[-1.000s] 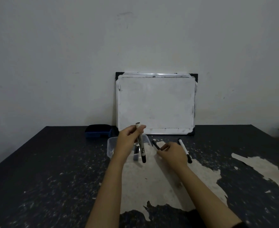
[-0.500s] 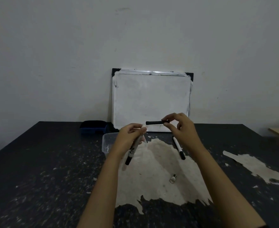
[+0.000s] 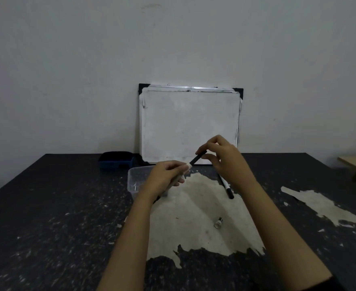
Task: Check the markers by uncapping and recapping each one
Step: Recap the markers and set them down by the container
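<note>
Now marker (image 3: 180, 175) held between hands: left (image 3: 164, 179) on barrel, right (image 3: 223, 156) on cap (image 3: 198, 158).

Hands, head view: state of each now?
Left hand: closed on white marker barrel.
Right hand: pinching black marker cap at the barrel's end.

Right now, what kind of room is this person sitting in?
Probably a plain workroom or study corner; I can't be sure. A small whiteboard leans on a bare wall, and the dark table is worn and peeling. Both hands hold a marker; another marker lies nearby.
</note>
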Available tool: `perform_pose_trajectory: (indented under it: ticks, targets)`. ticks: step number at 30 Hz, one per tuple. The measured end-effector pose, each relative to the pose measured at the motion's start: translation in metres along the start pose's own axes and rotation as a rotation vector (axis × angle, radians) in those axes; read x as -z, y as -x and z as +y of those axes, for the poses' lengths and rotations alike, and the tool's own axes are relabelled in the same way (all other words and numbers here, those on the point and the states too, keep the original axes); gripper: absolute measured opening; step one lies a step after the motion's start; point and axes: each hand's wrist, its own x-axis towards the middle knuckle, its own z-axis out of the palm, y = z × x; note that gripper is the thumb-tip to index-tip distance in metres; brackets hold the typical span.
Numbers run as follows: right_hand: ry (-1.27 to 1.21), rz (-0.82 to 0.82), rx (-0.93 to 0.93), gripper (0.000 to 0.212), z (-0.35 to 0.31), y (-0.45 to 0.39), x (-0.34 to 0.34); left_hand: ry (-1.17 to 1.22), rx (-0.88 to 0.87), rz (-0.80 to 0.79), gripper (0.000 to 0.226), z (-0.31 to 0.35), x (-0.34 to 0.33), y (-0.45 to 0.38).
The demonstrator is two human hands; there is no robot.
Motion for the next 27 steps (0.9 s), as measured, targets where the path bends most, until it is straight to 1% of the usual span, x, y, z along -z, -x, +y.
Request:
perform_pose_trajectory:
  ticks: [3,5,9,13,15,18,20,23,27]
  targets:
    - [-0.139,-0.016,-0.019,0.023,-0.006,0.004,-0.002,0.037,-0.001,-0.011,0.02,-0.002,-0.005,0.0]
    - [-0.255,-0.016,-0.042,0.029,-0.011,0.007,-0.001,0.099,0.019,-0.014,0.022,-0.004,-0.008,0.0]
    - [-0.462,0.075,-0.145,0.029,-0.011,0.013,0.001,0.284,0.074,-0.024,0.023,-0.007,-0.015,-0.003]
    - [-0.437,0.043,-0.234,0.025,0.006,0.029,0.001,0.516,0.118,-0.055,0.024,-0.01,-0.019,-0.005]
    - [-0.429,0.04,-0.248,0.033,0.01,0.036,0.001,0.595,0.132,-0.074,0.025,-0.012,-0.021,-0.007]
    - [-0.442,0.038,-0.227,0.051,0.01,0.039,0.001,0.54,0.142,-0.103,0.027,-0.016,-0.027,-0.01]
    - [-0.461,0.015,-0.208,0.057,0.007,0.037,0.0,0.516,0.148,-0.121,0.027,-0.018,-0.032,-0.01]
    - [-0.437,-0.015,-0.188,0.055,0.003,0.034,-0.004,0.522,0.148,-0.129,0.024,-0.02,-0.036,-0.011]
    - [-0.454,-0.046,-0.234,0.048,0.003,0.036,-0.008,0.528,0.153,-0.116,0.027,-0.022,-0.035,-0.013]
